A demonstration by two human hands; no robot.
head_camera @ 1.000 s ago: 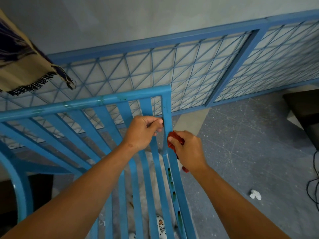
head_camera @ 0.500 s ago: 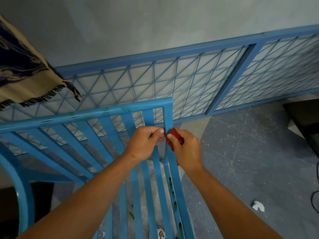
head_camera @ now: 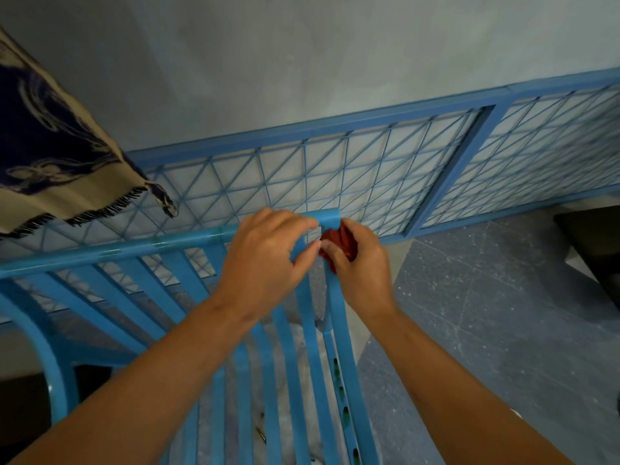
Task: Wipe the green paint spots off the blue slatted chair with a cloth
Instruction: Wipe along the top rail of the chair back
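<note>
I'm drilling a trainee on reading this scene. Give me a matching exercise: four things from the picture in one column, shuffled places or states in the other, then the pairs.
Things:
1. red cloth
2. left hand
3. fringed blanket
4. green paint spots

Places or states:
A. hanging at upper left
B. gripping the chair near its top right corner
C. low on the rightmost seat rail
D. bunched in the right hand against the corner post

Pairs: 1-D, 2-B, 3-A, 4-C

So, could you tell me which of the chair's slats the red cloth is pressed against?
The outermost upright on the right, at the chair's top corner; the right hand holds the red cloth there. The other slats lie further left.
</note>
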